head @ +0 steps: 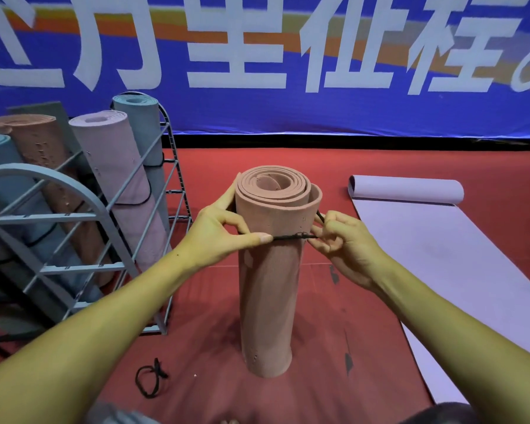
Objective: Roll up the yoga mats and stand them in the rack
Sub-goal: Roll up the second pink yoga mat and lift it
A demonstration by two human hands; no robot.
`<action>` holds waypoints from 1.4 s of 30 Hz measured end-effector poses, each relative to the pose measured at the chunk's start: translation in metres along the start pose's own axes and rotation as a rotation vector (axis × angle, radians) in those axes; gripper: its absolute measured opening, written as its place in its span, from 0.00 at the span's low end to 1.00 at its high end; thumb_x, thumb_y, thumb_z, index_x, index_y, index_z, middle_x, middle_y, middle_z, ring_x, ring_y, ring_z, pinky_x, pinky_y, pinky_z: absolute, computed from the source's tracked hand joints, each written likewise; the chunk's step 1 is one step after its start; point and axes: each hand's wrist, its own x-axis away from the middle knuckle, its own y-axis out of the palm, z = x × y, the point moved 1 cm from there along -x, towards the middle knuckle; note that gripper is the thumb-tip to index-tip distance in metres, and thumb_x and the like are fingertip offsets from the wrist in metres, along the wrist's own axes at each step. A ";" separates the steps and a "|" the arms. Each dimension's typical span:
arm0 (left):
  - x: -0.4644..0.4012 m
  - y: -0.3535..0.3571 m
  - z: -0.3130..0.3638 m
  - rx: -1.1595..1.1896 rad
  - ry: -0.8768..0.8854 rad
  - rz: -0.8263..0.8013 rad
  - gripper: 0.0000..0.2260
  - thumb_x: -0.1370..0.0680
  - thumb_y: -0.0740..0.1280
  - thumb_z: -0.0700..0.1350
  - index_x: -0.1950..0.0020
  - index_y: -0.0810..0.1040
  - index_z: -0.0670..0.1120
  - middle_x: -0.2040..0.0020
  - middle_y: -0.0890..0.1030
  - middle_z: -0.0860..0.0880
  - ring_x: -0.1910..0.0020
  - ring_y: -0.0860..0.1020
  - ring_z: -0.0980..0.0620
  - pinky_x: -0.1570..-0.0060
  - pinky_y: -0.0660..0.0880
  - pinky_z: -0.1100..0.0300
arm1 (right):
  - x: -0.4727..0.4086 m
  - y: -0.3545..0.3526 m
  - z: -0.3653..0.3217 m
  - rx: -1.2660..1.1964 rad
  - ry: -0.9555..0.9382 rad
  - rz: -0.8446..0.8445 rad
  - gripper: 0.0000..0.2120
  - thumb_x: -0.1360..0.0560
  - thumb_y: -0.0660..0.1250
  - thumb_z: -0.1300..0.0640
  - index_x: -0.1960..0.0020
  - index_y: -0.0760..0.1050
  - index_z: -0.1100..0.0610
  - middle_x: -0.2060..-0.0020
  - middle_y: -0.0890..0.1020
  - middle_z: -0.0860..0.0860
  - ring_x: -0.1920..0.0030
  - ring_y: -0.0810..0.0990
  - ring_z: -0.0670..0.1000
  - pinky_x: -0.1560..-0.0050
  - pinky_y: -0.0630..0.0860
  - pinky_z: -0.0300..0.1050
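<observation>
Step in hand: binding. Rolled pink mat stands on end mid-floor, just beside the rack. Your left hand wraps its upper part, fingers curled, forefinger pressing the black cord; your right hand pinches the cord's ends. Next, judged: cinch the knot, then lift the roll into the rack. Purple mat remains half unrolled toward the floor's right edge.

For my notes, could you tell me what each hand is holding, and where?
Left hand grips the rolled pink mat near its top; right hand pinches the black cord around it.
</observation>
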 end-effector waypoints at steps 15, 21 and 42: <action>0.026 0.006 -0.094 0.090 -0.488 -0.226 0.34 0.33 0.74 0.75 0.63 0.86 0.42 0.47 0.88 0.53 0.25 0.69 0.64 0.24 0.64 0.61 | -0.003 -0.038 0.064 0.683 0.350 -0.045 0.08 0.19 0.62 0.54 0.55 0.73 0.56 0.59 0.77 0.49 0.55 0.78 0.52 0.51 0.70 0.50; 0.055 0.017 -0.128 -0.055 -0.579 -0.290 0.41 0.36 0.68 0.81 0.60 0.84 0.40 0.62 0.81 0.56 0.58 0.76 0.61 0.50 0.71 0.64 | -0.003 -0.043 0.095 0.884 0.433 -0.137 0.07 0.18 0.65 0.51 0.50 0.79 0.53 0.50 0.84 0.53 0.57 0.81 0.52 0.63 0.72 0.45; -0.006 0.026 -0.077 0.144 -0.533 0.072 0.61 0.44 0.89 0.59 0.18 0.60 0.51 0.30 0.74 0.54 0.31 0.76 0.56 0.34 0.76 0.56 | -0.020 0.008 0.066 0.608 0.080 -0.024 0.54 0.31 0.84 0.49 0.17 0.56 0.52 0.23 0.70 0.46 0.24 0.68 0.41 0.30 0.75 0.46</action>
